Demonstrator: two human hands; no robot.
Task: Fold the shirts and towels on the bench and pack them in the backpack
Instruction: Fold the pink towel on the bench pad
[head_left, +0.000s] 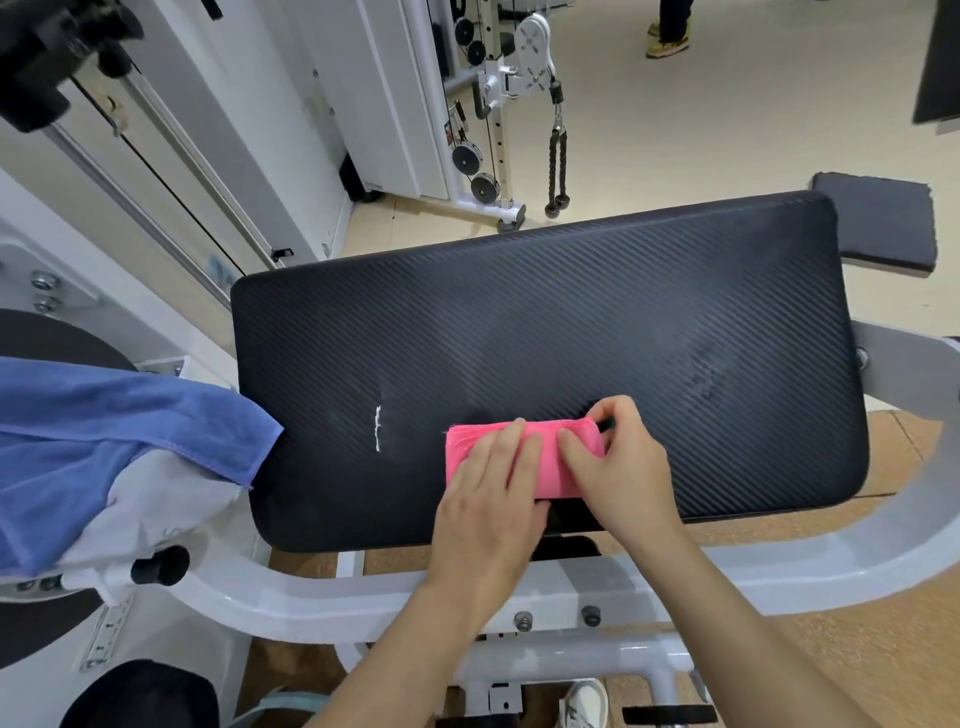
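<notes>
Both forearms come up from the bottom edge, and my left hand (493, 499) lies flat on the pink towel (553, 478), fingers straight and close together, pressing it down. My right hand (618, 467) is at the towel's right end: the thumb hooks over the far corner while the curled fingers sit on top, so it pinches the layered edge. The towel is already a small thick block near the front edge of the black padded surface (519, 322), right of centre.

I judge the step in hand to be the last fold or smoothing of this towel – squaring the layers so they do not spring apart. The next move calls for lifting the block as one piece, with a grip that spans all the layers, and carrying it to the backpack. I cannot say for certain where that is; a dark rounded shape (140, 696) sits low on the left, too cut off to name.

More work waits on the left – a blue towel (104, 426) draped over a white garment (171, 499), both unfolded and hanging off the machine beside the surface
</notes>
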